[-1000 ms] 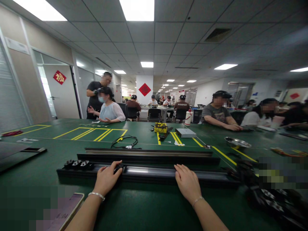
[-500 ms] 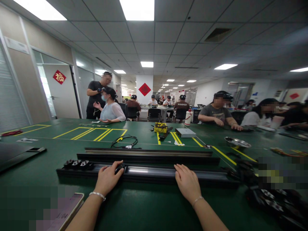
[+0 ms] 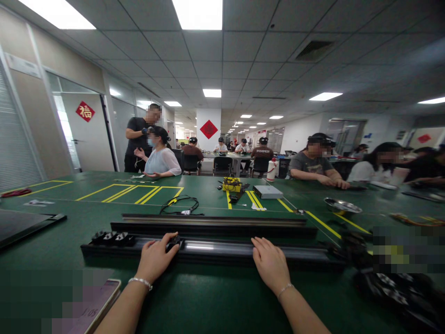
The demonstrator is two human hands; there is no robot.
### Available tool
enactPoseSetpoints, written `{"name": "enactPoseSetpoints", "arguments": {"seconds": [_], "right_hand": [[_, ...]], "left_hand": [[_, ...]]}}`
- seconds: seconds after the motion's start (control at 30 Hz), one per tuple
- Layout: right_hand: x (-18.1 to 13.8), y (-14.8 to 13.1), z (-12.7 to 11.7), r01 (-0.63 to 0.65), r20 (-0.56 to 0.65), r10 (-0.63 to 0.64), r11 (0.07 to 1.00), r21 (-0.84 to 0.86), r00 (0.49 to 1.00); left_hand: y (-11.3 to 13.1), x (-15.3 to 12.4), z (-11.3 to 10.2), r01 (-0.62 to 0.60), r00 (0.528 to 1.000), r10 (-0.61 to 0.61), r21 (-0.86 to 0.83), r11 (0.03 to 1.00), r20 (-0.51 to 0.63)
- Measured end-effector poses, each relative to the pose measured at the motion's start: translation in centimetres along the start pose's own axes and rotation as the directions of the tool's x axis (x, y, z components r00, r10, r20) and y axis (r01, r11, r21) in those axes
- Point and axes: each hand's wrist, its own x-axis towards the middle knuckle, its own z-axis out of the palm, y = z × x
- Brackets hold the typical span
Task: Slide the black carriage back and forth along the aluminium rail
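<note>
Green tables (image 3: 215,299), tiled ceiling (image 3: 264,55), panel lights (image 3: 198,11)

Two hands (image 3: 155,260) (image 3: 271,265), three long black rails (image 3: 215,250) (image 3: 215,228) (image 3: 215,217), one phone (image 3: 100,304), one steel bowl (image 3: 342,205).

We are reading one gold character, 福, on the red diamond sign (image 3: 85,111) hanging on the pale door (image 3: 93,148) at the left. We are making out white capitals, apparently PUMPKIN, across the back of the dark T-shirt (image 3: 263,152) of a seated person in the distance; the letters are showing very small. We are reading digits ending in :05 on the phone screen (image 3: 91,311) lying below our left hand (image 3: 155,260); the leading digit is showing too blurred to tell. A second red diamond (image 3: 209,129) on the white pillar (image 3: 202,116) is carrying a mark too small for us to read.
</note>
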Motion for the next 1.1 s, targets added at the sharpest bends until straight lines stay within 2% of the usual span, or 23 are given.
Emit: {"name": "enactPoseSetpoints", "arguments": {"seconds": [1.1], "right_hand": [[-0.08,-0.21,-0.33,-0.009,0.019,0.009,1.0,0.003,1.0]], "left_hand": [[-0.53,0.26,0.25,-0.013,1.0,0.014,-0.046,0.999,0.017]]}}
